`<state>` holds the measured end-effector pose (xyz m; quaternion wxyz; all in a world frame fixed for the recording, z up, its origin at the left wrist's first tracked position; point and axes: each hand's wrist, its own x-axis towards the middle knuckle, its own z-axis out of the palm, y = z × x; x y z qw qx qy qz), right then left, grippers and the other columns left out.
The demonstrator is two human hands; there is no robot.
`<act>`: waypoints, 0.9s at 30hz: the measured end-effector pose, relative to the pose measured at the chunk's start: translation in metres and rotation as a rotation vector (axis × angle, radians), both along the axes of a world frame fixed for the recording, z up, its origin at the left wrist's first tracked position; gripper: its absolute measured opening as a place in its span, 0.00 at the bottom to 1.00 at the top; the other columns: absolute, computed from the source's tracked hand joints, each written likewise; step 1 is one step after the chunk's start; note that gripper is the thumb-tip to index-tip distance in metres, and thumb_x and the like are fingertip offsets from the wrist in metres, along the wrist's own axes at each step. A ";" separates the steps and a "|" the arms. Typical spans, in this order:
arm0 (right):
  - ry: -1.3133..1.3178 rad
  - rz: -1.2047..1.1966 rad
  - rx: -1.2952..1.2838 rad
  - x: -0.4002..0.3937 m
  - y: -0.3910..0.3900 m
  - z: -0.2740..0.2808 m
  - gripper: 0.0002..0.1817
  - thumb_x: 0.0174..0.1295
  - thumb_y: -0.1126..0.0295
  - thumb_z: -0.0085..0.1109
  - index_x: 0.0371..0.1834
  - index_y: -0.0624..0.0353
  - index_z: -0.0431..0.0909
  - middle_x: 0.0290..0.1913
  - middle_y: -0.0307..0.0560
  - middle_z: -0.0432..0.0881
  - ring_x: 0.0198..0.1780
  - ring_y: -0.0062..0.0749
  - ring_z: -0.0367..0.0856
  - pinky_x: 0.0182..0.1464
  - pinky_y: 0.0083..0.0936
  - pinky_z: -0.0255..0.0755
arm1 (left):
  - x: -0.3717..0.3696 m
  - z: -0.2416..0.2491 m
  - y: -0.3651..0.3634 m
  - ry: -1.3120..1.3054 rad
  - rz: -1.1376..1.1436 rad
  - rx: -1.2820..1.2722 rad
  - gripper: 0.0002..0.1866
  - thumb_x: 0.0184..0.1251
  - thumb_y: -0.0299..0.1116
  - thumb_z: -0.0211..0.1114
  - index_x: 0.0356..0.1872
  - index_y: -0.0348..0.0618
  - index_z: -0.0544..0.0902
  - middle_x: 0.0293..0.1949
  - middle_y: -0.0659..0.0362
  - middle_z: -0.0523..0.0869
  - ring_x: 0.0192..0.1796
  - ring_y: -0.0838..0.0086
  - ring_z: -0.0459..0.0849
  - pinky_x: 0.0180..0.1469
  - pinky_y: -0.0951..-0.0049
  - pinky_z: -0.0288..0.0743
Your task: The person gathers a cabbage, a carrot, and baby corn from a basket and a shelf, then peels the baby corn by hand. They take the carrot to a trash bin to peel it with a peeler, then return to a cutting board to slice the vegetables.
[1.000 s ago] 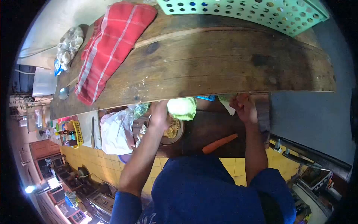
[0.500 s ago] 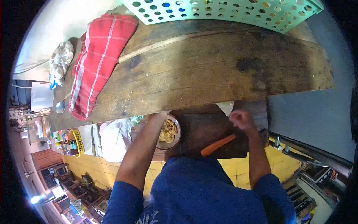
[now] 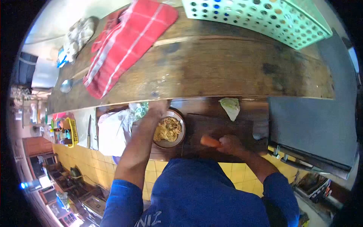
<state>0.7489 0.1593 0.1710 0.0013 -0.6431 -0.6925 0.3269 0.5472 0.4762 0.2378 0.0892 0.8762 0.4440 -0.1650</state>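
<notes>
A carrot is gripped at one end by my right hand, low over the dark wooden table near its front edge. My left hand reaches to the far side of a round bowl that holds yellowish-brown food. The upper shelf's edge and blur hide its fingers. Behind my right hand lies a pale green piece of vegetable, perhaps cabbage. A white plastic bag rests beside my left forearm.
A wooden shelf overhangs the table's back, bearing a red checked cloth, a spoon and a green perforated basket. A knife and a yellow basket are at left. A grey surface adjoins at right.
My right hand has come down toward me from near the pale green piece and taken hold of the carrot. My left hand remains by the bowl. The camera view has shifted.
</notes>
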 end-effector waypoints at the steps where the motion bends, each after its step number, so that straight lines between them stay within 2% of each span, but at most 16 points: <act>1: 0.151 -0.147 -0.151 0.004 0.011 0.005 0.20 0.51 0.52 0.67 0.32 0.61 0.81 0.29 0.50 0.83 0.32 0.41 0.84 0.36 0.38 0.78 | -0.011 -0.006 0.006 -0.130 0.032 -0.153 0.22 0.68 0.47 0.56 0.59 0.49 0.76 0.58 0.46 0.77 0.59 0.52 0.76 0.61 0.52 0.69; 2: 0.301 -0.294 -0.304 0.005 0.021 0.011 0.23 0.48 0.50 0.70 0.30 0.62 0.81 0.27 0.49 0.83 0.29 0.36 0.83 0.33 0.35 0.77 | -0.019 -0.004 0.000 -0.132 0.054 -0.149 0.22 0.68 0.47 0.56 0.59 0.49 0.76 0.58 0.46 0.77 0.59 0.52 0.76 0.61 0.52 0.69; 3: 0.299 -0.273 -0.303 0.001 0.030 0.020 0.23 0.48 0.50 0.70 0.30 0.62 0.81 0.27 0.49 0.83 0.29 0.36 0.83 0.33 0.35 0.77 | -0.028 -0.001 -0.013 -0.317 0.000 -0.098 0.22 0.69 0.47 0.56 0.59 0.49 0.76 0.58 0.48 0.77 0.57 0.54 0.77 0.60 0.55 0.70; 4: 0.502 -0.418 -0.152 -0.006 0.041 0.034 0.25 0.48 0.47 0.70 0.29 0.61 0.81 0.25 0.48 0.82 0.27 0.33 0.82 0.31 0.34 0.75 | -0.034 0.001 -0.028 -0.501 -0.061 -0.042 0.22 0.70 0.47 0.56 0.60 0.48 0.76 0.59 0.50 0.78 0.56 0.55 0.79 0.59 0.57 0.72; 5: 0.705 -0.561 0.003 -0.012 0.053 0.047 0.26 0.47 0.44 0.70 0.27 0.61 0.80 0.23 0.47 0.82 0.25 0.30 0.80 0.29 0.32 0.74 | -0.038 -0.003 -0.047 -0.760 0.053 -0.295 0.24 0.71 0.48 0.56 0.62 0.49 0.73 0.59 0.51 0.78 0.54 0.58 0.80 0.58 0.60 0.73; 6: 0.634 -0.500 0.037 -0.014 0.070 0.058 0.26 0.47 0.45 0.70 0.28 0.60 0.81 0.23 0.47 0.82 0.25 0.29 0.80 0.29 0.33 0.73 | -0.041 -0.009 -0.070 -1.014 0.166 -0.555 0.25 0.71 0.48 0.56 0.65 0.50 0.70 0.59 0.53 0.78 0.53 0.60 0.81 0.56 0.62 0.75; 8: 0.491 -0.364 0.068 -0.017 0.113 0.079 0.23 0.47 0.47 0.69 0.29 0.58 0.82 0.22 0.46 0.82 0.24 0.32 0.80 0.30 0.34 0.74 | -0.044 0.001 -0.105 -1.182 0.606 -1.209 0.30 0.71 0.50 0.55 0.70 0.55 0.62 0.59 0.53 0.77 0.54 0.65 0.82 0.54 0.64 0.79; 10: 0.417 -0.275 0.065 -0.028 0.152 0.101 0.22 0.48 0.48 0.69 0.30 0.57 0.83 0.22 0.45 0.82 0.24 0.35 0.80 0.30 0.35 0.74 | -0.050 -0.007 -0.125 -1.303 0.647 -1.395 0.35 0.70 0.51 0.56 0.73 0.55 0.54 0.60 0.53 0.75 0.54 0.63 0.82 0.54 0.62 0.79; 12: 0.146 -0.178 0.316 -0.042 0.187 0.118 0.18 0.47 0.53 0.68 0.32 0.56 0.84 0.23 0.45 0.82 0.28 0.40 0.82 0.34 0.37 0.74 | -0.056 0.008 -0.133 -1.326 0.729 -1.296 0.32 0.72 0.48 0.55 0.73 0.56 0.56 0.59 0.52 0.76 0.54 0.64 0.81 0.52 0.64 0.77; 13: 0.148 -0.154 0.317 -0.043 0.205 0.113 0.18 0.47 0.53 0.68 0.32 0.56 0.84 0.23 0.45 0.82 0.28 0.40 0.82 0.34 0.37 0.74 | -0.063 0.007 -0.134 -1.377 0.745 -1.317 0.31 0.73 0.47 0.54 0.73 0.56 0.56 0.59 0.52 0.76 0.54 0.64 0.81 0.52 0.64 0.77; 15: 0.057 -0.208 0.964 -0.045 0.245 0.089 0.17 0.48 0.54 0.66 0.33 0.55 0.83 0.27 0.49 0.83 0.33 0.48 0.81 0.39 0.43 0.74 | -0.081 0.013 -0.137 -1.463 0.792 -1.342 0.29 0.75 0.44 0.53 0.72 0.54 0.57 0.59 0.52 0.77 0.54 0.67 0.81 0.52 0.67 0.78; 19: -0.074 -0.048 0.943 -0.031 0.303 0.054 0.17 0.51 0.56 0.63 0.37 0.56 0.82 0.34 0.51 0.84 0.39 0.50 0.81 0.45 0.45 0.74 | -0.129 0.017 -0.156 -1.491 0.838 -1.288 0.27 0.75 0.40 0.52 0.71 0.48 0.60 0.57 0.52 0.79 0.53 0.69 0.81 0.52 0.69 0.78; 20: -0.140 -0.051 0.895 -0.031 0.312 0.044 0.16 0.51 0.56 0.63 0.38 0.55 0.83 0.35 0.51 0.84 0.39 0.50 0.81 0.45 0.45 0.74 | -0.141 0.016 -0.165 -1.510 0.844 -1.275 0.27 0.75 0.40 0.52 0.71 0.48 0.60 0.57 0.52 0.79 0.53 0.69 0.81 0.52 0.69 0.78; 22: -0.258 -0.079 0.823 -0.024 0.325 0.022 0.16 0.51 0.57 0.63 0.39 0.54 0.83 0.35 0.51 0.84 0.40 0.50 0.81 0.46 0.45 0.74 | -0.165 0.010 -0.189 -1.534 1.014 -1.205 0.26 0.75 0.39 0.52 0.71 0.48 0.60 0.57 0.51 0.79 0.54 0.69 0.81 0.53 0.69 0.78; 27: -0.357 -0.206 0.794 0.021 0.330 0.004 0.15 0.52 0.60 0.61 0.41 0.53 0.83 0.37 0.52 0.84 0.42 0.48 0.81 0.48 0.44 0.73 | -0.219 -0.008 -0.248 -1.645 1.194 -1.157 0.25 0.76 0.39 0.50 0.71 0.49 0.61 0.55 0.51 0.80 0.54 0.67 0.81 0.54 0.66 0.77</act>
